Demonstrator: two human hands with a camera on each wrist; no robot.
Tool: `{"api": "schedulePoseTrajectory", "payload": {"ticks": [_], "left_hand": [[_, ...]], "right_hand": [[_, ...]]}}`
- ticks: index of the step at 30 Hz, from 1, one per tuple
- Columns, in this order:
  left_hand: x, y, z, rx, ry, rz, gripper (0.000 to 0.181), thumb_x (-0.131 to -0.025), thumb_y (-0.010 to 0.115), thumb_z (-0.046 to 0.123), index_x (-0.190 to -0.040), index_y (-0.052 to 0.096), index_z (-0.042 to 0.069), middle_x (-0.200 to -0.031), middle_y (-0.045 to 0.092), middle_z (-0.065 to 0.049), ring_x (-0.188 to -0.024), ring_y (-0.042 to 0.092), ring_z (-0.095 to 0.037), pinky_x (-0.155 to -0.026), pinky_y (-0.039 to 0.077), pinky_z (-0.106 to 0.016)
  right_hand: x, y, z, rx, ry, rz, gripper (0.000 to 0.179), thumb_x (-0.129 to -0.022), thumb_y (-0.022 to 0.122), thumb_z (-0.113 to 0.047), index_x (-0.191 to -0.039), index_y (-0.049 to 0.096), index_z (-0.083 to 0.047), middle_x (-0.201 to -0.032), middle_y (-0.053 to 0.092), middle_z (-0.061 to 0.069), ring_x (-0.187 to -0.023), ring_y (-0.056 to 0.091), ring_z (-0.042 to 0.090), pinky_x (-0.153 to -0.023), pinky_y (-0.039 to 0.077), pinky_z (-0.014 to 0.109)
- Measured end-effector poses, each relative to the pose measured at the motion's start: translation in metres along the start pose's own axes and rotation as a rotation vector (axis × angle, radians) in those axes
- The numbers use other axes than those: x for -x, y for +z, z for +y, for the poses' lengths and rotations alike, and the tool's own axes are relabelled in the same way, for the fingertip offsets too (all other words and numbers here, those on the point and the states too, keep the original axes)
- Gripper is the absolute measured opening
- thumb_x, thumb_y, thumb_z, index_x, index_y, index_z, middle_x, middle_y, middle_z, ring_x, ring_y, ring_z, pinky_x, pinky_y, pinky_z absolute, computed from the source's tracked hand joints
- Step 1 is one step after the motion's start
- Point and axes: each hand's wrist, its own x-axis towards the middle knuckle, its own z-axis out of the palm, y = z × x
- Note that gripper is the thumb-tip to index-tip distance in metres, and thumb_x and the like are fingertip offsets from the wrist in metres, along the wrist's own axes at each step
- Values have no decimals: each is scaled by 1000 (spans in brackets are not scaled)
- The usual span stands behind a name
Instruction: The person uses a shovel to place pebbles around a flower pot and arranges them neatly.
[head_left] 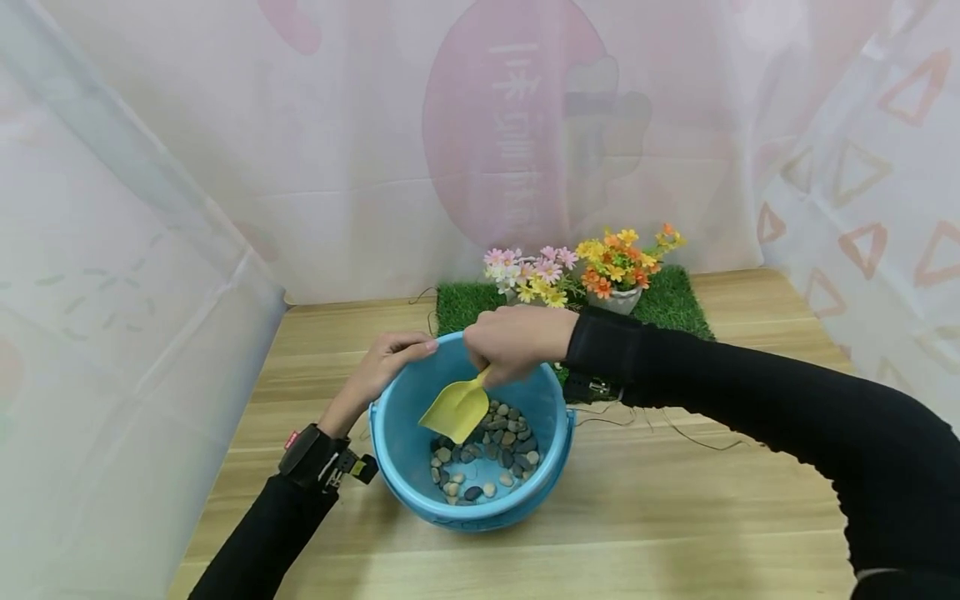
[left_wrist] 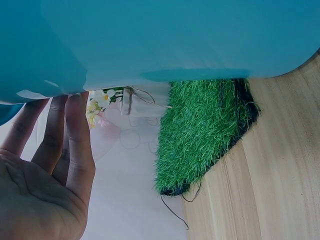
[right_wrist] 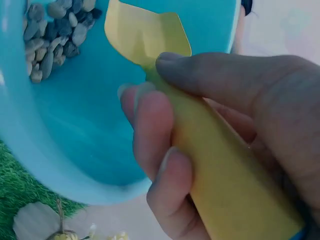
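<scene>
A light blue bucket (head_left: 381, 450) stands on the wooden table, with grey, dark and cream pebbles (head_left: 510, 437) spread over its bottom. My left hand (head_left: 382, 367) holds the bucket's rim at the far left side; in the left wrist view its fingertips disappear at the bucket's edge. Above the bucket, my right hand (head_left: 517, 337) grips a small yellow shovel (head_left: 459, 410) by its handle, thumb lying along the top and fingers curled round it. The shovel's blade (right_wrist: 145, 30) hangs tilted inside the bucket, above the pebbles, and no pebbles show on it.
Behind the bucket lies a green artificial grass mat (head_left: 465, 304). On it stand a pot of pink and yellow flowers (head_left: 536, 275) and a pot of orange flowers (head_left: 618, 267). Loose dark strands (head_left: 701, 442) lie right of the bucket. Printed white cloth (head_left: 352, 167) encloses the table.
</scene>
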Motion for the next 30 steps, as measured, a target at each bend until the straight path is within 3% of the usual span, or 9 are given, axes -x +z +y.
{"api": "schedulePoseTrajectory", "payload": {"ticks": [4,7,14,21,30], "left_hand": [[1,-1,0,7,3,-5,23,-97,46,10,-103,64,-4,-92,64,-19,-79,64,-30,-67,55,-41],[1,-1,-1,13,16,-9,22,-97,46,9,-103,64,-3,-93,64,-20,-80,64,-31,-68,55,-42],[-1,-2,-1,25,36,-15,21,-97,45,7,-98,65,2,-91,63,-21,-78,63,-34,-67,55,-43],[0,-2,-1,28,29,-13,22,-97,45,8,-99,66,2,-91,66,-10,-81,63,-32,-69,54,-42],[1,-2,0,8,44,-13,21,-97,46,8,-98,65,3,-89,65,-9,-79,63,-23,-70,54,-41]], "right_hand": [[-11,6,-5,83,34,10,33,-86,65,-25,-62,42,-19,-53,28,-5,-46,25,9,-46,23,24],[-18,12,-9,136,38,3,26,-86,65,-27,-68,48,-20,-58,37,-5,-49,32,10,-48,27,24],[-29,19,-13,189,11,5,33,-84,66,-20,-65,40,-18,-58,27,-3,-50,25,11,-48,22,26],[-38,21,-16,224,29,-5,36,-85,66,-21,-65,37,-18,-58,21,-3,-52,20,12,-48,20,27],[-46,32,-22,299,27,-7,9,-86,67,-23,-90,60,-18,-68,54,-4,-59,46,11,-57,42,26]]}}
